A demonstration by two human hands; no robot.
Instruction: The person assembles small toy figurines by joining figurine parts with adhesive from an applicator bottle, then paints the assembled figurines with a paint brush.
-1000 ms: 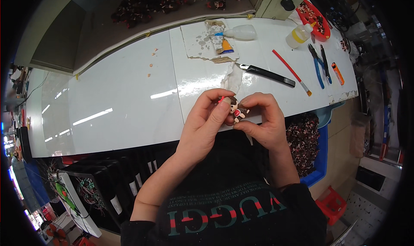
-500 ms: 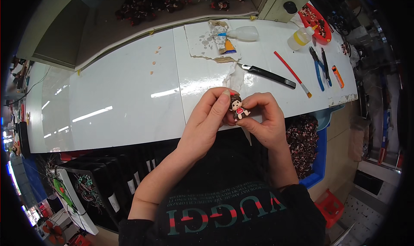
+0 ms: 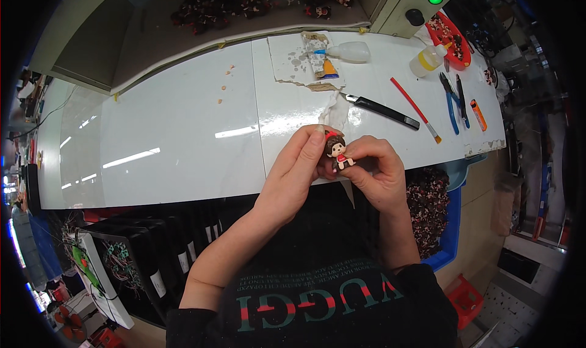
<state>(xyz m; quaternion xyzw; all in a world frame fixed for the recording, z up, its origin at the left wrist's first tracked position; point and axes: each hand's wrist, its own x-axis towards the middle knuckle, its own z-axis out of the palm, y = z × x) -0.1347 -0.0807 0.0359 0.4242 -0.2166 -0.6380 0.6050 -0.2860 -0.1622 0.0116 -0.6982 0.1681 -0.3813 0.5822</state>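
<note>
Between my two hands is a small brown-haired toy figurine (image 3: 336, 150) with a red bow and a red front, held just over the table's near edge. My left hand (image 3: 296, 159) is closed around its left side, thumb up along the hair. From the other side my right hand (image 3: 379, 170) pinches its lower body between thumb and forefinger. Part of the figurine's back and some of my fingers are hidden. Past my hands, a crumpled white tissue (image 3: 335, 111) lies beside a black craft knife (image 3: 384, 112).
The white table (image 3: 177, 134) carries a red brush (image 3: 415, 108), blue-handled pliers (image 3: 450, 107), an orange tube (image 3: 478, 115), squeeze bottles (image 3: 427, 61) and a stained board (image 3: 287, 61). A red tray (image 3: 465, 58) stands far right. Below right, a blue bin (image 3: 452, 232) holds many small parts.
The figurine has turned slightly in my fingers, so its red bow and face show more. My right fingers have shifted a little on its lower body. The view has moved slightly.
</note>
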